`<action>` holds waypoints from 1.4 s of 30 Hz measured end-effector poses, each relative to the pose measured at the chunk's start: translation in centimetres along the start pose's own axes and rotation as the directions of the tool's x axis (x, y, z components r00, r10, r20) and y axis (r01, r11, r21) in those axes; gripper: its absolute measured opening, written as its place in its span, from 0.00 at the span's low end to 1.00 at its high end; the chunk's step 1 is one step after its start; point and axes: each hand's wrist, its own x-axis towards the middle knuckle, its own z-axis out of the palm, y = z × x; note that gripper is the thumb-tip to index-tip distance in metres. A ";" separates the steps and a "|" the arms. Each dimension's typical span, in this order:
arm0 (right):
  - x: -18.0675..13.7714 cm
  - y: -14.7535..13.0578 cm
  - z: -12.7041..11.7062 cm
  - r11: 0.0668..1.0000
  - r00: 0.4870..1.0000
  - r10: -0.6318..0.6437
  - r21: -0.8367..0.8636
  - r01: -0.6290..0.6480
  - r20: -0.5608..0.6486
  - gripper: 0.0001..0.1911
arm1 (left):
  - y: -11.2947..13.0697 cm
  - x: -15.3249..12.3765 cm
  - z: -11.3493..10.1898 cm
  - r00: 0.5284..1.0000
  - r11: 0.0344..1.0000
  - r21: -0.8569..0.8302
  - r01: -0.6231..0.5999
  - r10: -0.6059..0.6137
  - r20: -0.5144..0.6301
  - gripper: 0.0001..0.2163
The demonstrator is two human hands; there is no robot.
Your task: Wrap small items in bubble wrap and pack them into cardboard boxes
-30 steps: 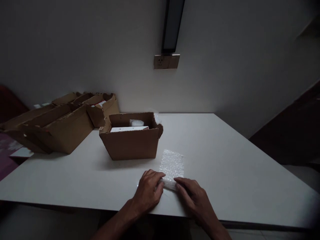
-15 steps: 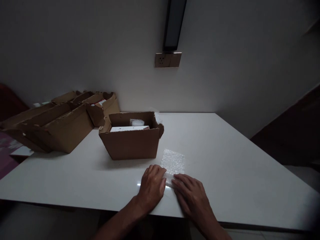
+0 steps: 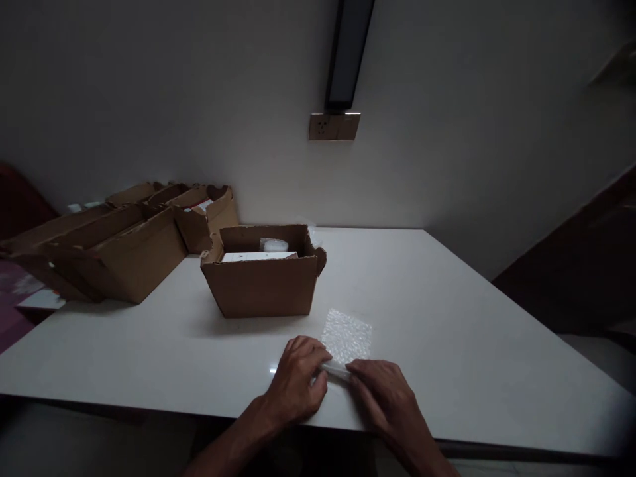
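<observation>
A sheet of bubble wrap (image 3: 346,334) lies on the white table near its front edge. Its near end is rolled into a narrow strip that runs between my two hands. My left hand (image 3: 298,377) grips the left end of that roll with fingers curled. On the right end, the fingers of my right hand (image 3: 385,394) are closed over it. Whether anything is wrapped inside the roll is hidden.
A cardboard box (image 3: 265,286) stands just beyond my left hand, holding a white box (image 3: 258,256) and a bubble-wrapped item (image 3: 274,245). Several more cardboard boxes (image 3: 144,258) crowd the table's left side. A wall socket (image 3: 334,126) sits above the white table (image 3: 422,298).
Both hands have drawn slightly toward the table's front edge, and the bubble wrap has shifted with them and turned a little. The rolled end now looks narrower. My view has tilted slightly.
</observation>
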 end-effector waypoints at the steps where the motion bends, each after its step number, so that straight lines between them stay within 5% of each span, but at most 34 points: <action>1: 0.0 0.0 0.0 1.000 1.000 0.015 0.005 -0.015 0.001 0.09 | 0.0 0.0 0.0 1.000 1.000 -0.008 0.017 -0.017 0.012 0.14; 20: -1.3 0.5 0.1 0.986 0.983 0.168 0.035 -0.165 -0.080 0.10 | 0.6 0.6 0.1 0.996 0.996 -0.008 0.090 -0.090 -0.008 0.11; 25: -1.2 0.2 -0.4 0.996 0.992 0.079 -0.022 -0.081 -0.097 0.13 | 0.4 0.7 0.3 0.995 0.994 0.053 0.095 -0.095 0.000 0.11; 31: -1.7 0.6 -0.1 0.991 0.999 -0.047 -0.122 0.049 0.015 0.16 | 0.4 0.9 0.6 0.995 0.984 0.150 0.097 -0.098 -0.002 0.11; 42: -1.7 1.0 0.5 0.993 1.000 0.005 -0.120 -0.003 0.016 0.14 | 0.5 0.0 0.4 1.000 0.993 0.118 0.030 -0.030 -0.005 0.21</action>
